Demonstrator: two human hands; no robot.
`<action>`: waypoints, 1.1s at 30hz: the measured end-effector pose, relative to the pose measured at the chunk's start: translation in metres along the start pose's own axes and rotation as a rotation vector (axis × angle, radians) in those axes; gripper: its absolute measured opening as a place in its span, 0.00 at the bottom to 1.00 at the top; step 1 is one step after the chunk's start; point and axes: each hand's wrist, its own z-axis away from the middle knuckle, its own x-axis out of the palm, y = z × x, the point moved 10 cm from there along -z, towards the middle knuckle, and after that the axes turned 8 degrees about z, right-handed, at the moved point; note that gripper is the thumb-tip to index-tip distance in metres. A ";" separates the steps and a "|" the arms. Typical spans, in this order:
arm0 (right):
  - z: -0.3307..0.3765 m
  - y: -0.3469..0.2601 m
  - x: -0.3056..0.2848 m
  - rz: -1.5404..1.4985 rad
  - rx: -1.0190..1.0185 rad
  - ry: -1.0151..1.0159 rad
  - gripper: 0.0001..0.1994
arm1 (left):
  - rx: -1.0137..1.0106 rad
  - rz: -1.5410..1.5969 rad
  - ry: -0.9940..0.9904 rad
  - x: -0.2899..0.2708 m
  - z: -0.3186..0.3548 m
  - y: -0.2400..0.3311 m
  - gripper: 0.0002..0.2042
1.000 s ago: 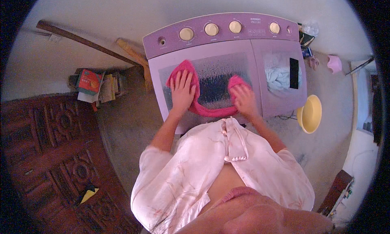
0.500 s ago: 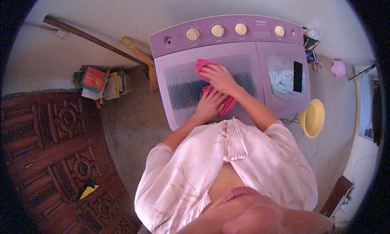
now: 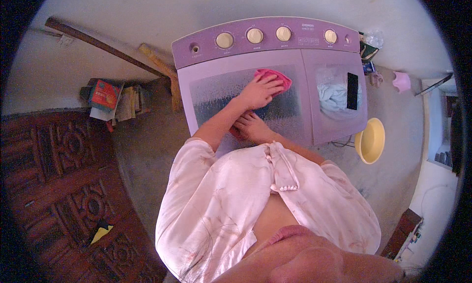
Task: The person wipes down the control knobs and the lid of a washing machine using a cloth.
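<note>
— Two hands on the lid, see; the left hand (image 3: 259, 91) is pressed flat on the pink cloth (image 3: 275, 78), fingers together and curled a little over it; the cloth lies bunched under and just beyond the fingertips, near the far edge of the washing machine's tinted lid (image 3: 216, 96).

— And the other one?

— The right hand (image 3: 253, 128) rests nearer the body, fingers spread loosely, palm down on the lid; I cannot tell whether anything is under it, though a bit of pink shows just beside its thumb side.

— How would you wipe it well?

— I'd judge: keep the cloth flat under the whole palm, not just the fingertips; work in overlapping strokes from the dial panel (image 3: 255, 36) beyond the fingers back toward the body; brace lightly with the resting hand so the lid doesn't flex.

— Anything near?

— To the right of the fingers, the smaller tub (image 3: 334, 94) holds pale blue laundry; a yellow basin (image 3: 369, 140) sits on the floor.
</note>
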 end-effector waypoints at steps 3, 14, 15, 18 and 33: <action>0.041 0.028 -0.012 0.118 0.044 -0.021 0.25 | -0.134 0.096 0.140 -0.010 0.028 -0.003 0.25; -0.022 0.167 -0.102 0.202 0.367 0.191 0.26 | -0.313 0.092 0.129 0.022 0.099 0.062 0.28; -0.054 0.149 -0.096 0.173 0.311 0.107 0.27 | -0.219 0.148 0.130 0.029 0.088 0.071 0.28; -0.077 0.093 -0.038 0.190 -0.006 0.012 0.26 | -0.336 0.189 -0.012 0.046 0.076 0.055 0.29; 0.031 0.029 -0.008 0.111 0.078 0.019 0.26 | -0.235 -0.030 0.189 -0.061 0.043 -0.054 0.28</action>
